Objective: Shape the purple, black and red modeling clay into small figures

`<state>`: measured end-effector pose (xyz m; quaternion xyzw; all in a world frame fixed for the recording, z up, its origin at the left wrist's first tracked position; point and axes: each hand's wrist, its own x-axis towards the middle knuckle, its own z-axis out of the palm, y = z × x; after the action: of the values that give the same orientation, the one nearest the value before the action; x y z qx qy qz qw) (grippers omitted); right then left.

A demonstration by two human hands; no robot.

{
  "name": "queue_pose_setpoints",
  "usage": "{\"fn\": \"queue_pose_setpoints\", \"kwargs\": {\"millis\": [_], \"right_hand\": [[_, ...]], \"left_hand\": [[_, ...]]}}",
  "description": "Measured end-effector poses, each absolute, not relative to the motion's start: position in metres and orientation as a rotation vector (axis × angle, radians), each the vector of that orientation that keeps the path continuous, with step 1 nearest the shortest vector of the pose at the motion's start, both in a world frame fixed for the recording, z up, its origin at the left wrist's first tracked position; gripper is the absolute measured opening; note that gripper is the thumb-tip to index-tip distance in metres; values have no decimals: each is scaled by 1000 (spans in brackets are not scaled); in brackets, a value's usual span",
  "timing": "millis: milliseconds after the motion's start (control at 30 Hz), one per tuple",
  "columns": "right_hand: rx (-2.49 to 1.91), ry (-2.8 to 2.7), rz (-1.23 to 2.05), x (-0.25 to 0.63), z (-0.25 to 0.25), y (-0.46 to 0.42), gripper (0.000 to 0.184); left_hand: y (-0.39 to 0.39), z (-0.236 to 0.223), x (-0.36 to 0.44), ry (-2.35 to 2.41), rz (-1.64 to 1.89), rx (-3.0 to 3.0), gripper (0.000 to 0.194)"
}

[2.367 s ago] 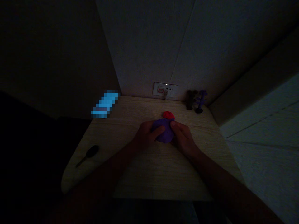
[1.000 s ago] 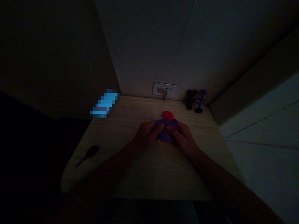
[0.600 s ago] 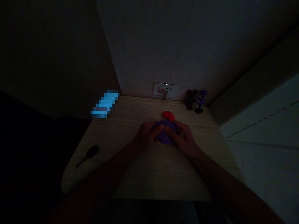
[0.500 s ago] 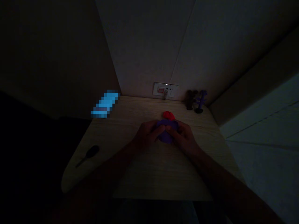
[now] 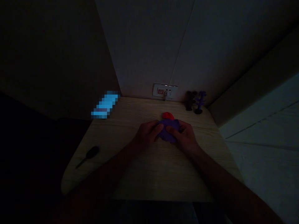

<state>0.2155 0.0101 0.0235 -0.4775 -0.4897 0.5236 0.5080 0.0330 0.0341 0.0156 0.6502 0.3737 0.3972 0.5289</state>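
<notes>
A flattened piece of purple modelling clay (image 5: 167, 133) with an uneven edge is between my hands, over the middle of the wooden tabletop. My left hand (image 5: 147, 133) grips its left side, thumb on top and fingers mostly hidden behind. On the right side my right hand (image 5: 184, 134) pinches it the same way, the thumb lying on the upper face. The two thumbtips are close together but apart. Just behind the purple piece lies a red lump (image 5: 168, 115), its near part hidden by it.
The room is very dark. A lit, blurred-out screen (image 5: 105, 105) lies at the back left of the wooden tabletop (image 5: 161, 174). A dark oval-headed tool with a thin end (image 5: 92, 152) lies front left. A dark figure (image 5: 190, 101) and a purple figure (image 5: 200, 102) stand back right, near a wall socket (image 5: 165, 91).
The purple clay has gone from a rounder shape to a wider, more irregular sheet reaching further right. My right thumb has shifted inward from its edge onto its face. Both hands keep their grip.
</notes>
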Motion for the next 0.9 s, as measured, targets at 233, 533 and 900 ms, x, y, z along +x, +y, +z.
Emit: {"fn": "queue_pose_setpoints", "kwargs": {"millis": [233,533,900], "right_hand": [[-1148,-1202,1236,214,21,11,36],[-1175,-1134,1216,216,21,9,35],[-1148,-1074,1290,216,15,12,38]], "left_hand": [[33,28,31,1006,1015,1742,43],[34,21,31,875,952,1551,45],[33,25,31,905,961,1531,45]]}}
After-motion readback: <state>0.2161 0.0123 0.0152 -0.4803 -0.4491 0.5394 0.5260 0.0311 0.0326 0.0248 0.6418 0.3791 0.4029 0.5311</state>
